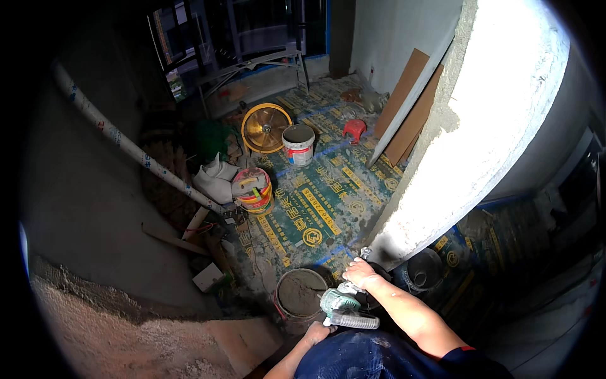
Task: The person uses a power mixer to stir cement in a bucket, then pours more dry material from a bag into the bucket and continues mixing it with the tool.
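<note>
In the head view, a green power tool with a ribbed grey part (pixel 342 303), its exact kind unclear, lies across the bottom centre in front of my lap. My right hand (pixel 360 274) is closed around its upper, dusty metal section. Lower left, my left hand (pixel 320 332) grips the tool's near end beside the green housing. Just left of the tool stands a round bucket of grey mortar (pixel 302 293). Beyond my right hand is the foot of a brightly lit, rough-edged wall end (pixel 426 213). A dark bucket (pixel 419 270) stands right of my forearm.
Printed protective sheeting (pixel 307 213) covers the floor. Further off are a pink bucket (pixel 255 201), a white bucket (pixel 299 154), a yellow round fan (pixel 266 129), a red stool (pixel 354 129) and leaning boards (pixel 402 90). A white pipe (pixel 128 150) slants along the left; a trestle (pixel 253 64) stands by the window.
</note>
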`<action>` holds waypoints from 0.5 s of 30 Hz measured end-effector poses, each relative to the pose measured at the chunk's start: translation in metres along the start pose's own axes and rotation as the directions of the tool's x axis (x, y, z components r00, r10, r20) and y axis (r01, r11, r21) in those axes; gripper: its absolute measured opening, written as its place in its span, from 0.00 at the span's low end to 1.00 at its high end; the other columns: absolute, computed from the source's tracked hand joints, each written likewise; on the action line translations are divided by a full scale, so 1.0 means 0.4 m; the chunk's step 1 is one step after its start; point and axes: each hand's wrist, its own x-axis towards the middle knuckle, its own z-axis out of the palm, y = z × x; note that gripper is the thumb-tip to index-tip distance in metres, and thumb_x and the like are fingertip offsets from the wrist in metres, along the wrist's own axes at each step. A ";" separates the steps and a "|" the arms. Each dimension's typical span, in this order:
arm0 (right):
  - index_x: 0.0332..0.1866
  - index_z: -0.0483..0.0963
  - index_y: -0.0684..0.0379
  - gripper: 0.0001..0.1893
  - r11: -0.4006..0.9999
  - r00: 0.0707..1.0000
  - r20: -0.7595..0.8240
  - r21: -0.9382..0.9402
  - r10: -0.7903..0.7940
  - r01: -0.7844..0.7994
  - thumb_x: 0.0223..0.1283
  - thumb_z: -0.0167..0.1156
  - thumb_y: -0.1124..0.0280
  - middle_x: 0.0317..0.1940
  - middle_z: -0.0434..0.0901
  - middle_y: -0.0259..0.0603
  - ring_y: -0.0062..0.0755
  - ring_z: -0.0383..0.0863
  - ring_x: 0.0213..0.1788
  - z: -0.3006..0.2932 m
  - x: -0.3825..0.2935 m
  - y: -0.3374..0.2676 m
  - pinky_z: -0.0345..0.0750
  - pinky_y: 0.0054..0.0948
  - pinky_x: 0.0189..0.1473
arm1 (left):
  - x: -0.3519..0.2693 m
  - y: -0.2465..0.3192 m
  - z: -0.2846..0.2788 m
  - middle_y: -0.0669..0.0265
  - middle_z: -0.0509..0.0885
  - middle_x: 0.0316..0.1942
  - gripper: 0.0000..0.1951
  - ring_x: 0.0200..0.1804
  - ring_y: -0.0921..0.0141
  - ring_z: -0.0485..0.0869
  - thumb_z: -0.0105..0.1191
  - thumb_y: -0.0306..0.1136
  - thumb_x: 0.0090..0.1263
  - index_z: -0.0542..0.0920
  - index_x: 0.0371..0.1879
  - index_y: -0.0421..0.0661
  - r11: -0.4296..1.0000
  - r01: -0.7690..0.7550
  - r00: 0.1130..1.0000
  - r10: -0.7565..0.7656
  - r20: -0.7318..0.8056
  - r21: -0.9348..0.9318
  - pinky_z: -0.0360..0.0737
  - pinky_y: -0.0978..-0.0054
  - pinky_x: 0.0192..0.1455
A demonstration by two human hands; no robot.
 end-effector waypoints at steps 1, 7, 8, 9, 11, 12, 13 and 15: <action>0.35 0.82 0.43 0.09 1.000 0.999 -0.044 -0.012 0.004 -0.005 0.61 0.52 0.65 0.39 0.85 0.27 0.28 0.80 0.54 0.014 -0.011 0.008 0.66 0.36 0.60 | -0.016 0.043 -0.014 0.35 0.83 0.41 0.35 0.50 0.46 0.83 0.62 0.59 0.58 0.83 0.37 0.27 0.999 0.040 0.998 -0.040 0.047 0.002 0.78 0.58 0.51; 0.36 0.81 0.43 0.09 1.000 0.999 -0.045 -0.002 0.014 -0.014 0.62 0.52 0.65 0.38 0.84 0.26 0.28 0.80 0.52 0.039 -0.003 0.016 0.66 0.36 0.59 | 0.053 -0.040 0.023 0.37 0.85 0.38 0.36 0.47 0.49 0.86 0.65 0.59 0.58 0.82 0.35 0.25 0.992 -0.124 0.991 0.125 -0.040 0.035 0.79 0.59 0.49; 0.35 0.81 0.43 0.09 1.000 0.999 -0.022 -0.012 0.029 -0.029 0.62 0.51 0.65 0.38 0.84 0.26 0.28 0.80 0.51 0.050 -0.019 0.030 0.67 0.36 0.58 | 0.026 0.024 0.014 0.40 0.86 0.38 0.37 0.46 0.51 0.86 0.64 0.60 0.58 0.83 0.35 0.25 0.999 -0.024 0.999 0.024 0.021 -0.026 0.79 0.59 0.49; 0.35 0.81 0.43 0.09 1.000 0.999 -0.038 0.008 0.013 -0.013 0.62 0.52 0.65 0.38 0.84 0.26 0.28 0.80 0.51 0.040 -0.011 0.016 0.66 0.36 0.58 | 0.022 -0.003 0.013 0.40 0.86 0.40 0.37 0.46 0.51 0.86 0.63 0.61 0.58 0.83 0.36 0.26 0.999 -0.034 0.999 0.034 0.006 -0.021 0.79 0.59 0.49; 0.35 0.82 0.43 0.09 1.000 0.998 -0.056 0.012 -0.021 0.021 0.61 0.52 0.65 0.37 0.84 0.26 0.28 0.80 0.51 0.017 0.013 -0.010 0.67 0.36 0.58 | 0.054 -0.090 0.014 0.40 0.86 0.41 0.38 0.48 0.51 0.86 0.63 0.62 0.59 0.83 0.37 0.26 0.999 -0.038 0.999 0.038 0.015 0.011 0.79 0.58 0.50; 0.35 0.82 0.43 0.09 1.000 0.998 -0.062 0.016 -0.019 0.020 0.61 0.52 0.65 0.37 0.84 0.26 0.28 0.80 0.51 0.023 0.011 -0.004 0.67 0.36 0.58 | 0.053 -0.080 0.015 0.39 0.86 0.41 0.38 0.48 0.51 0.86 0.62 0.62 0.59 0.83 0.37 0.26 0.999 -0.037 0.999 0.037 0.010 0.017 0.79 0.58 0.50; 0.35 0.82 0.43 0.09 1.000 0.997 -0.069 0.020 -0.018 0.019 0.61 0.52 0.65 0.37 0.84 0.26 0.29 0.80 0.51 0.029 0.009 0.001 0.67 0.36 0.58 | 0.051 -0.070 0.016 0.39 0.85 0.41 0.38 0.48 0.50 0.85 0.62 0.62 0.59 0.83 0.37 0.26 0.999 -0.035 0.999 0.035 0.004 0.023 0.79 0.58 0.50; 0.35 0.82 0.43 0.09 1.000 0.997 -0.073 0.018 -0.022 0.024 0.61 0.52 0.66 0.36 0.84 0.27 0.29 0.80 0.50 0.012 0.016 -0.016 0.67 0.37 0.58 | 0.041 -0.092 0.018 0.38 0.85 0.42 0.36 0.49 0.49 0.85 0.62 0.62 0.60 0.83 0.39 0.29 0.995 -0.100 0.994 0.101 -0.046 0.020 0.79 0.58 0.51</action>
